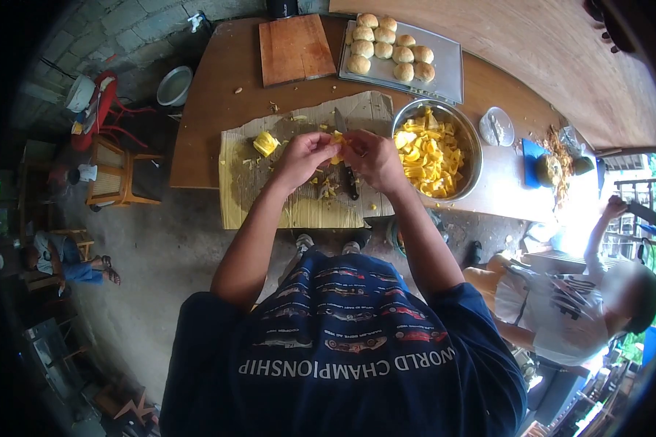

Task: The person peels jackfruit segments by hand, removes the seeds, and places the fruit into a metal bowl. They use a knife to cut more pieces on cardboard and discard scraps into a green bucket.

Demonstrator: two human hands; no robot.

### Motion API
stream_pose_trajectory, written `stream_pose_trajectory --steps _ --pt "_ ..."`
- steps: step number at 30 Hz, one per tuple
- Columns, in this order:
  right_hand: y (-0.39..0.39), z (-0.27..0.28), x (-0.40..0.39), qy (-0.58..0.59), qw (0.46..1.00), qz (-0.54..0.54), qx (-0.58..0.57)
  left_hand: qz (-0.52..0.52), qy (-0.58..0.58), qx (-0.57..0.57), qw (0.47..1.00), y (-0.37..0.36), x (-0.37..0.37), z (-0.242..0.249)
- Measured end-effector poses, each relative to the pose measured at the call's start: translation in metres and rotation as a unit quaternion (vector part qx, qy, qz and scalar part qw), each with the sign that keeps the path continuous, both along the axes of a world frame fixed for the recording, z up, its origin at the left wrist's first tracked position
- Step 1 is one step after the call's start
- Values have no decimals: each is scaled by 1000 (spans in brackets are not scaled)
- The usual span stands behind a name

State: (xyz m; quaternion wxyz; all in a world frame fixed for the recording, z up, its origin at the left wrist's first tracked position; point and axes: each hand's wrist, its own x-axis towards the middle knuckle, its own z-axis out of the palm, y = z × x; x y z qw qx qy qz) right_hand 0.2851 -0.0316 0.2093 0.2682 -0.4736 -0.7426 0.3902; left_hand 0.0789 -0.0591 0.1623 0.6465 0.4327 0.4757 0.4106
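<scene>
Yellow jackfruit pod (337, 140) pinched between left hand (302, 156) and right hand (372, 156), both grips closed on it, above cardboard sheet (299, 197). Pod likely soft, light, sticky; hold by edges. Knife (346, 156) on cardboard. Steel bowl (470, 135) of pods right of cardboard. Beyond it: tray (448, 73), eleven buns; one cutting board (295, 49). Desk (211, 109) underneath.

The person wears a dark navy short-sleeved T-shirt (342, 342) printed with rows of small racing cars in red, white and blue, with white capital letters reading "WORLD CHAMPIONSHIP" beneath them. Both forearms are bare, and light-coloured shoes (328, 244) show below.
</scene>
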Motion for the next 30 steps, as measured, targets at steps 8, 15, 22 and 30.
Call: stream_pose_trajectory --steps 8,15,22,30 --pt "4 -18 3 83 996 -25 -37 0 39 -2 999 3 4 -3" --pt "37 -111 -1 -11 997 -21 68 47 341 64 937 38 5 -110" --pt "-5 -109 11 14 996 -6 92 -11 84 -139 987 5 12 -132" --pt "-12 -113 27 -54 996 -4 65 -108 -15 -134 985 -2 28 -95"
